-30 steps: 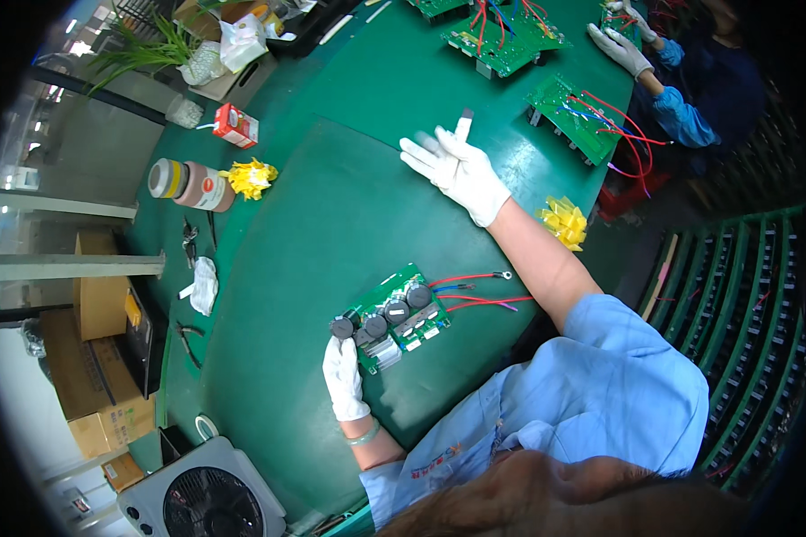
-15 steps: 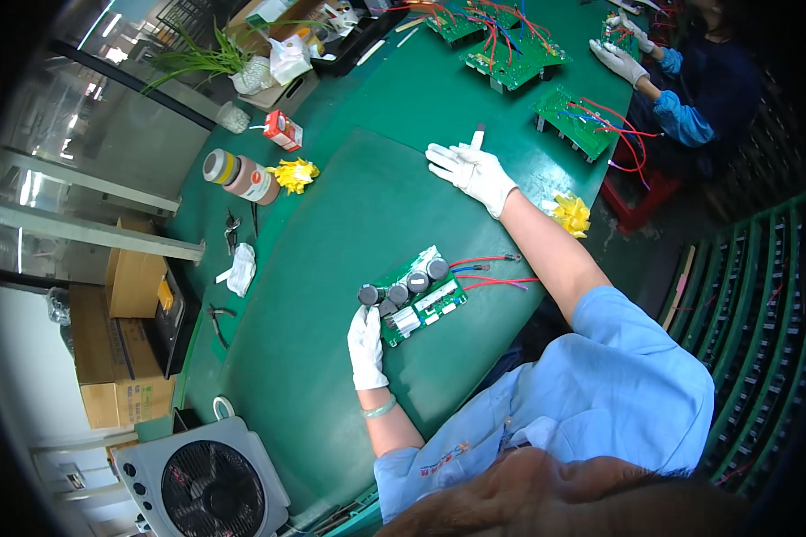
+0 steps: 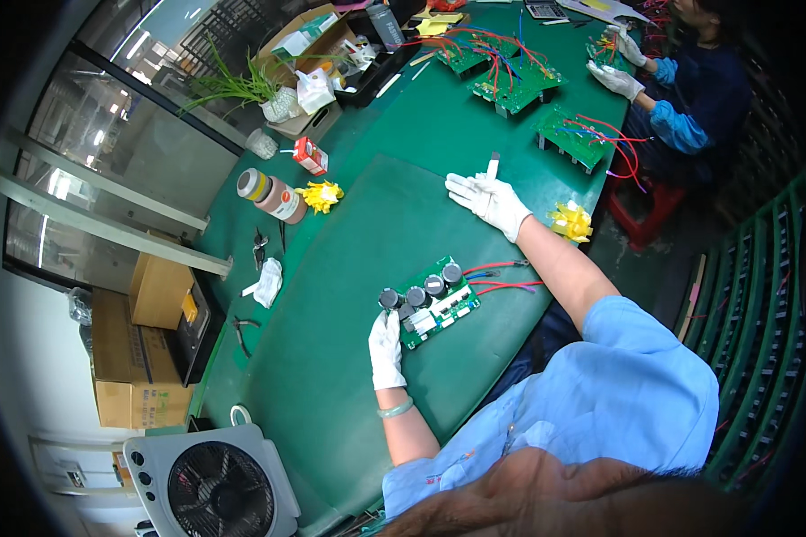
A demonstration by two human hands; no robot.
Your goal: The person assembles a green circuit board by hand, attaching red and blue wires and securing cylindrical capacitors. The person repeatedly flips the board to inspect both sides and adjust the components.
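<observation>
A green circuit board with several black round capacitors lies tilted on the green mat. Red and blue wires run from its right side. My left hand, in a white glove, is closed at the board's left corner, its fingertips partly hidden behind the parts. Farther off and to the right, my gloved right hand hovers or rests over the mat with its fingers stretched out. Beside its fingers sticks up a short white piece with a greyish end; whether the hand holds it I cannot tell.
More wired green boards stand at the far right, near a co-worker's gloved hands. Yellow bundles, a brown bottle, a drink carton and pliers lie about. A fan stands near left.
The whole view has shifted, so the scene sits farther right and lower. My left hand stays at the board; my right hand keeps its fingers stretched out over the mat.
</observation>
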